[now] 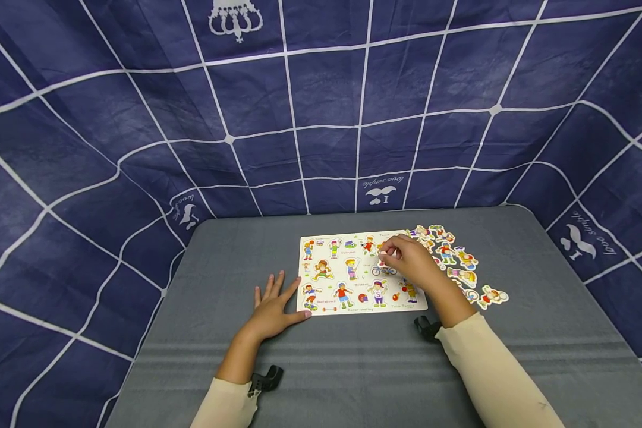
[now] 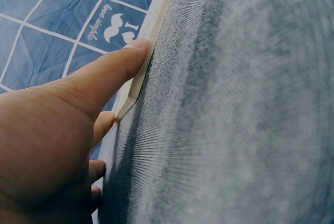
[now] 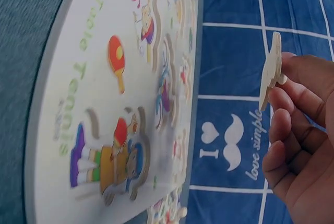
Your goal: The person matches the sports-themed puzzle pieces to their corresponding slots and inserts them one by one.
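A white wooden puzzle board (image 1: 331, 302) with printed sports figures lies flat on the table. My left hand (image 1: 271, 315) rests at the board's lower left corner, fingers spread; in the left wrist view the thumb (image 2: 117, 67) presses on the board's edge. Above the board's right part, my right hand (image 1: 411, 259) pinches a thin wooden puzzle piece (image 3: 272, 71) between thumb and fingers. That piece is held off the board, seen nearly edge-on in the right wrist view, so its picture is hidden. Below it, the table tennis figure (image 3: 122, 164) shows with part of its recess exposed.
Loose puzzle pieces (image 1: 462, 276) are heaped to the right of the board, some overlapping; one piece (image 1: 492, 296) lies nearest the right side. The grey table (image 1: 348, 362) is bordered behind and at the sides by a blue gridded cloth (image 1: 326, 154).
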Demonstrator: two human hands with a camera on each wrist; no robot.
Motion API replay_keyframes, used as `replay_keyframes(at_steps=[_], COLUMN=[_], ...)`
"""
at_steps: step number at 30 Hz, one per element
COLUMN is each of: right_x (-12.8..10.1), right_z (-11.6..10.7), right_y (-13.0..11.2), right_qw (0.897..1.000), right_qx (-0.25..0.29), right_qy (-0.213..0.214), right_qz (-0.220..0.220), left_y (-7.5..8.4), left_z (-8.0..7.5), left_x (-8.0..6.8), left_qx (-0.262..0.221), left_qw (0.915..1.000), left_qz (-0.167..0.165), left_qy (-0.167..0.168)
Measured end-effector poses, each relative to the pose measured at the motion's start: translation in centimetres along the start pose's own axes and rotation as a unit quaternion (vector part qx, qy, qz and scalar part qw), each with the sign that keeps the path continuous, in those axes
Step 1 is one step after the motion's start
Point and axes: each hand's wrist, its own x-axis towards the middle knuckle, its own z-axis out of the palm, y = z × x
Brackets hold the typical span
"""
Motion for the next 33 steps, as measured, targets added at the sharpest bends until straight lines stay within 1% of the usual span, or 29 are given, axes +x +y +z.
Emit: replay_keyframes(at_steps=[4,10,17,33], right_x=[0.4,1.0,1.8,3.7], right_z=[0.1,0.5,1.2,2.6], right_y=[-0.8,-1.6,-1.9,-3.7], right_qw=[1.000,1.000,0.999,0.998], right_qx=[0.001,0.006,-0.004,-0.020], right_qy=[-0.010,-0.021,-0.027,-0.059], right_qz=[-0.003,0.002,-0.017,-0.025], left_y=[0.1,0.1,-0.1,0.0], left_z=[0.0,0.1,0.3,0.0], left_x=[0.0,0.0,0.1,-0.1], left_qx=[-0.002,-0.002,-0.001,-0.007], left_qw=[1.0000,1.0000,1.0000,1.0000], left_qz=[-0.001,0.004,0.002,0.001], left_qy=[-0.002,0.006,0.001,-0.001])
